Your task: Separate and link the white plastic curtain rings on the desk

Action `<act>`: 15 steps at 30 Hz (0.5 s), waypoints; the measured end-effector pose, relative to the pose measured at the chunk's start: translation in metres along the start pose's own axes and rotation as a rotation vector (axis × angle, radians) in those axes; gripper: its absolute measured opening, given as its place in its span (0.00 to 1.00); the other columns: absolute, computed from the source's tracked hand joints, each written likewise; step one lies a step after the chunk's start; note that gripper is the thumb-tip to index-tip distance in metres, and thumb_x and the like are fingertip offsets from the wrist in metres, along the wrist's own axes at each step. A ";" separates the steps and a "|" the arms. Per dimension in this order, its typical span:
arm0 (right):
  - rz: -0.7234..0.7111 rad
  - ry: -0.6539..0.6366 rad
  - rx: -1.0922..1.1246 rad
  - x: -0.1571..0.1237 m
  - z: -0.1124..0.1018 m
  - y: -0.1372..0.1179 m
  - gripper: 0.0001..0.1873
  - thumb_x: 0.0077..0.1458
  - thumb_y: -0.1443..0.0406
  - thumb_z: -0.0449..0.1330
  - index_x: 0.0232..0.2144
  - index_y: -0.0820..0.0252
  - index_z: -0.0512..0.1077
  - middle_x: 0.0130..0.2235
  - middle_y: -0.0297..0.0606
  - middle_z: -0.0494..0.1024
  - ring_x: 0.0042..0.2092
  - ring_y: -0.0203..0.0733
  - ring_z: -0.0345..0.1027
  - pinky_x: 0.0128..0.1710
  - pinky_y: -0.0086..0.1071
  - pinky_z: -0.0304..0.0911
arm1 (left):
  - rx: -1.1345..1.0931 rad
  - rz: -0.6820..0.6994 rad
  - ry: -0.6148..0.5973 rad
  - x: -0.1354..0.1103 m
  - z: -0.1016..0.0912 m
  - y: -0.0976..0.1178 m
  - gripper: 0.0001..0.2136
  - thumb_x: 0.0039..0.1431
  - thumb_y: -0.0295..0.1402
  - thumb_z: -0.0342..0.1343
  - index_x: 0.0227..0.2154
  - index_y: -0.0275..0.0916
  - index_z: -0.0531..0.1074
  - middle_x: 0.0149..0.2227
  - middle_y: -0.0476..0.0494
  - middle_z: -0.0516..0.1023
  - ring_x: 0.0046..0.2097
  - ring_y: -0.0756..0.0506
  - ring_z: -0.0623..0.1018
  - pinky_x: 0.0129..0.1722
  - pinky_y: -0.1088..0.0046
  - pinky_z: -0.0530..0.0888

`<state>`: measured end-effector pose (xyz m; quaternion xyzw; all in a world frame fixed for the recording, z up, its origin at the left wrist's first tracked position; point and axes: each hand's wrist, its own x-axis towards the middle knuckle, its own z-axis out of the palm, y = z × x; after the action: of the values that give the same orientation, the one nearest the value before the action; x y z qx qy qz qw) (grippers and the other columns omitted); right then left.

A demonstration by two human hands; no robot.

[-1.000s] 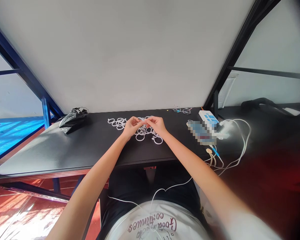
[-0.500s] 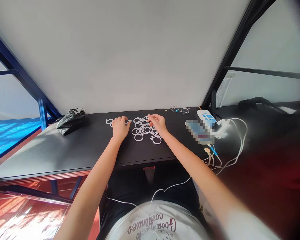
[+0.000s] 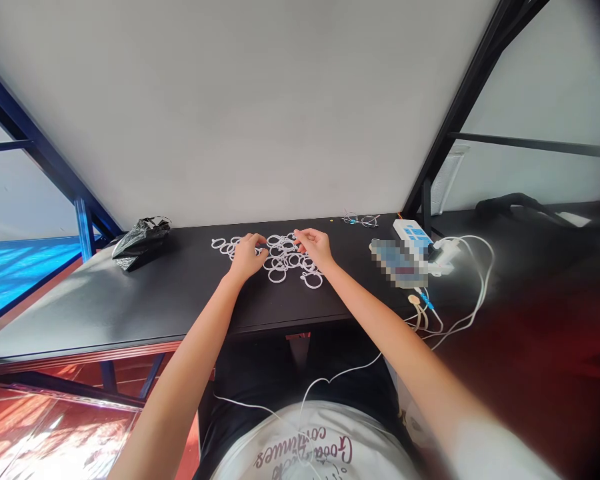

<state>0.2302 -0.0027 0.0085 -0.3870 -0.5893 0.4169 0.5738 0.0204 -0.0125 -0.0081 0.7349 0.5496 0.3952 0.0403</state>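
Several white plastic rings with small eyelets, like curtain rings, lie on the black table in two groups. My left hand [image 3: 249,256] is over the right side of the smaller group [image 3: 219,245], palm down. Its fingers are bent, with a gap between thumb and forefinger, and it partly covers the rings beneath. A larger overlapping pile of rings [image 3: 277,274] spreads between my hands. At that pile's right side, my right hand [image 3: 316,247] pinches with thumb and forefinger at a white ring [image 3: 291,236]. The hand hides some rings below it.
A crumpled black plastic bag [image 3: 143,241] lies at the table's left. Eyeglasses [image 3: 361,219] rest by the wall. To the right are a blurred-out phone-like object [image 3: 399,264], a white power strip [image 3: 413,235] and looping white cables [image 3: 481,300]. Dark metal posts [image 3: 427,198] frame the table.
My left hand has slid right, toward the larger pile, uncovering more of the smaller group of rings. My right hand has stayed almost still.
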 end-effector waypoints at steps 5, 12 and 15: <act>-0.013 -0.002 -0.028 0.001 -0.001 0.003 0.22 0.48 0.47 0.64 0.26 0.60 0.74 0.27 0.39 0.78 0.23 0.34 0.67 0.22 0.28 0.65 | -0.087 0.109 -0.209 -0.002 0.005 0.007 0.05 0.48 0.30 0.52 0.30 0.41 0.70 0.33 0.45 0.72 0.33 0.44 0.72 0.36 0.65 0.71; -0.024 -0.015 -0.031 0.002 -0.001 0.005 0.21 0.48 0.48 0.64 0.27 0.60 0.74 0.26 0.38 0.78 0.22 0.34 0.67 0.22 0.28 0.65 | -0.102 0.130 -0.239 -0.004 0.010 0.008 0.03 0.48 0.30 0.52 0.27 0.41 0.70 0.31 0.45 0.72 0.33 0.43 0.73 0.36 0.64 0.71; -0.042 -0.023 -0.035 0.000 0.001 0.005 0.20 0.48 0.49 0.65 0.27 0.60 0.75 0.26 0.38 0.78 0.23 0.35 0.68 0.23 0.29 0.66 | -0.111 0.144 -0.228 -0.004 0.010 0.009 0.02 0.49 0.30 0.52 0.26 0.42 0.69 0.30 0.44 0.73 0.34 0.42 0.73 0.36 0.64 0.70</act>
<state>0.2295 -0.0006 0.0045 -0.3795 -0.6112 0.3988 0.5686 0.0336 -0.0161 -0.0125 0.8092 0.4645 0.3410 0.1146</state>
